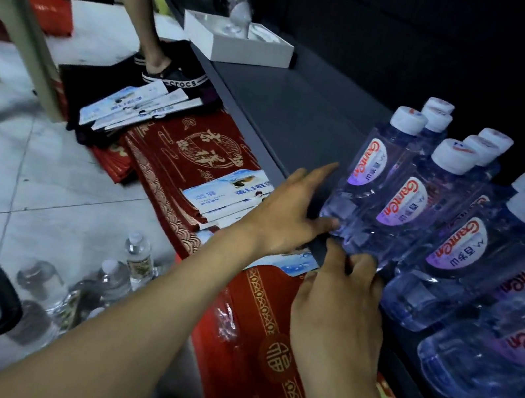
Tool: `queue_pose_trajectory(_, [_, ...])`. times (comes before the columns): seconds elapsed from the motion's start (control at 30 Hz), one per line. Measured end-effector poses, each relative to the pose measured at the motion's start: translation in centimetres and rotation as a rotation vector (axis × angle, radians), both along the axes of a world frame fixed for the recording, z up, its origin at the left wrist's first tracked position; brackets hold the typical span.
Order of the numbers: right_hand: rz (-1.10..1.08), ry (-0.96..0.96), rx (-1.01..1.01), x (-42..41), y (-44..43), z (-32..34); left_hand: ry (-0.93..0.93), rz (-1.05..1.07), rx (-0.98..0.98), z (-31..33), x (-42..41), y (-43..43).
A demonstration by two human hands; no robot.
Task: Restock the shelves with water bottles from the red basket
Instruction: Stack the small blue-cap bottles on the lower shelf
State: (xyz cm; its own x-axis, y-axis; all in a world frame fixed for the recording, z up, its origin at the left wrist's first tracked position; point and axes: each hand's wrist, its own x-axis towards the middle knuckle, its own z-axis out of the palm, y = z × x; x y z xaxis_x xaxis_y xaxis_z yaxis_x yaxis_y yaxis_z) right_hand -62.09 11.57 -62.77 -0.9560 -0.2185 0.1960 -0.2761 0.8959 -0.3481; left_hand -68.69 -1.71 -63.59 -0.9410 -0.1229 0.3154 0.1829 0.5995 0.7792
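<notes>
Because the front water bottles (402,205) stand right at the shelf (285,116) lip, a hard nudge could, I judge, tip one onto the floor (48,180). The left hand (290,210) touches the leftmost base, fingers straight and apart. The right hand (341,302) has its fingers bent at the lip, and I cannot tell if they grip anything. The bottles are clear, white-capped and upright in rows.

The water bottles (403,201) at right are clear, glossy plastic with shiny labels and matt white caps (454,156). Under them the shelf (290,109) looks like smooth, matt grey metal. Left of it lies red cloth (186,148) woven with gold, on polished, reflective floor tiles (48,184).
</notes>
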Motion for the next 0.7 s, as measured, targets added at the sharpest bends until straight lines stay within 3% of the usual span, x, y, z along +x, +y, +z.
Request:
queue_pose_trajectory(0.1, [0.074,-0.078,0.072,0.9,-1.6,0.6,-0.047,0.210,-0.354,0.7,2.9,-2.1])
queue_pose_trajectory(0.3, [0.211,-0.070,-0.050,3.5,-6.9,1.3,-0.127,0.463,-0.598,3.2,11.4,-4.9])
queue_pose_trajectory(0.47, [0.470,-0.046,-0.081,8.0,-13.4,-0.1,-0.151,0.690,-0.713,3.8,22.7,-11.5])
queue_pose_trajectory(0.6, [0.751,-0.037,-0.073,12.4,-18.2,-1.5,-0.374,0.850,-0.721,1.6,33.3,-17.5])
queue_pose_trajectory(0.7, [0.934,-0.139,-0.132,15.7,-21.6,-2.8,-0.536,0.944,-0.630,-1.5,40.3,-21.1])
